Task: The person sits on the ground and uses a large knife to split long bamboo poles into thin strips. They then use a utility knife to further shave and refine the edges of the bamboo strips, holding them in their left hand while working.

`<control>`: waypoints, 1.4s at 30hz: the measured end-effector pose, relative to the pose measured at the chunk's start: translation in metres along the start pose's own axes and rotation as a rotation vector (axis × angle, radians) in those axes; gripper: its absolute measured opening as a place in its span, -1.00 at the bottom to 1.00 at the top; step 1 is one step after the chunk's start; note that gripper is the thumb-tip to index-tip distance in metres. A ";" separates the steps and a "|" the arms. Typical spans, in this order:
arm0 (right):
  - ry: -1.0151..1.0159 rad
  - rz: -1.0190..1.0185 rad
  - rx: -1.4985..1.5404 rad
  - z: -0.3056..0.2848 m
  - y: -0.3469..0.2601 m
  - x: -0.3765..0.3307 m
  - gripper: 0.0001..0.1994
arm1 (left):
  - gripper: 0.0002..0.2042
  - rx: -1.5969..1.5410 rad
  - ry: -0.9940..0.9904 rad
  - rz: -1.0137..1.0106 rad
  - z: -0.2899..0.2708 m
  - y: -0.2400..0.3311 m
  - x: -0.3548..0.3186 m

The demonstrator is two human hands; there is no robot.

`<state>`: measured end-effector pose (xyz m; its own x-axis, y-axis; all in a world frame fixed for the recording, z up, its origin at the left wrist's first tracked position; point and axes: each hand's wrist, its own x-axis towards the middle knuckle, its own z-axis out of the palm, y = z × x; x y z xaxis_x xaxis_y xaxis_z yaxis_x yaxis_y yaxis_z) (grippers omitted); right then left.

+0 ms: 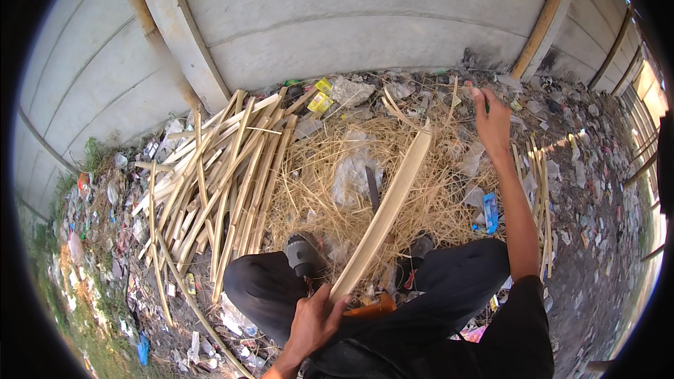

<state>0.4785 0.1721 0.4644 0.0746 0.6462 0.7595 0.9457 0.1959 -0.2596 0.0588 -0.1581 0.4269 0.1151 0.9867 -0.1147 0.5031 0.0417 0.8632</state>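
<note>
My left hand (316, 319) is closed around the near end of a long, split bamboo strip (386, 207), which slants up and away to the right between my knees. Near its far end, thin slivers (397, 109) curl off to the left. Off to the far right, my right hand (493, 121) is raised with its fingers loosely bent and apart; I see nothing held in it. A dark flat blade (372, 189) stands just left of the strip, its lower part hidden. Below, an orange-brown piece (372, 307) shows by my lap; whether it joins the blade I cannot tell.
A heap of bamboo strips (228, 175) lies to the left, and a few thin strips (540, 203) lie to the right. Straw-like shavings (302, 189) cover the ground ahead, with a clear plastic bag (349, 179) on them. Behind runs a grey panel wall (365, 21). Litter surrounds everything.
</note>
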 end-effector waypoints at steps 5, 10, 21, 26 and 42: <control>-0.142 0.318 0.019 -0.022 0.065 0.011 -0.44 | -0.74 -0.201 -0.044 -0.222 -0.007 -0.031 -0.016; -0.481 0.352 0.434 -0.009 0.009 -0.044 -0.47 | -0.74 -0.507 -0.091 -0.305 -0.007 -0.035 0.001; -0.874 0.409 1.298 -0.055 -0.147 -0.075 -0.54 | -0.74 -0.677 -0.370 -0.261 -0.004 -0.038 0.021; -0.916 0.417 1.189 -0.056 -0.146 -0.077 -0.51 | -0.70 -0.649 -0.309 -0.102 0.004 -0.043 0.024; -0.705 -0.231 0.694 -0.092 -0.155 -0.106 -0.71 | -0.74 -0.418 0.024 -0.116 0.011 0.030 0.054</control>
<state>0.3529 0.0055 0.4793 -0.5026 0.7819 0.3688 0.5035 0.6116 -0.6103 0.0896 -0.1051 0.4415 0.0553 0.9749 -0.2157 0.1209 0.2079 0.9707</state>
